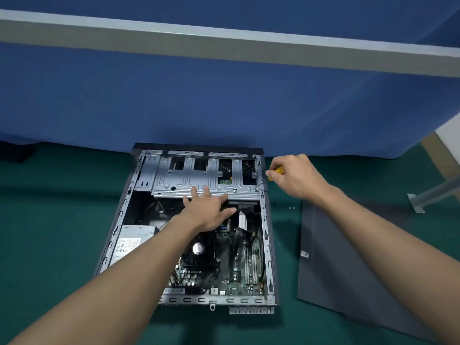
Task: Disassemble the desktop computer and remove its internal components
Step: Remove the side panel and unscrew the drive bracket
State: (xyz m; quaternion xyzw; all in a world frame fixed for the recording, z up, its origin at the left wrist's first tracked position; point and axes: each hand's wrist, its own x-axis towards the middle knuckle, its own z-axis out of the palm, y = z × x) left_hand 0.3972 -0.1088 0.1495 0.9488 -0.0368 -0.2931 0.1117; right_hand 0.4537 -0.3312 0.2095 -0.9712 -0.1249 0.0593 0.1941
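An open desktop computer case (119, 215) lies flat on the green surface, its inside facing up. A silver drive cage (189, 180) spans its far end. My left hand (206, 210) rests flat on the cage's near edge, fingers straight. My right hand (296, 178) grips a yellow-handled screwdriver (277, 171) whose tip points down at the cage's right corner by the case wall. Nearer me sit the motherboard (239, 275), the black CPU fan (199, 250) and a silver power supply (129, 242), partly hidden by my left forearm.
The removed grey side panel (331, 265) lies on the green mat right of the case. Two small screws (291, 207) lie between them. A blue partition wall (224, 100) stands right behind the case. A metal leg bracket (418, 202) is at far right.
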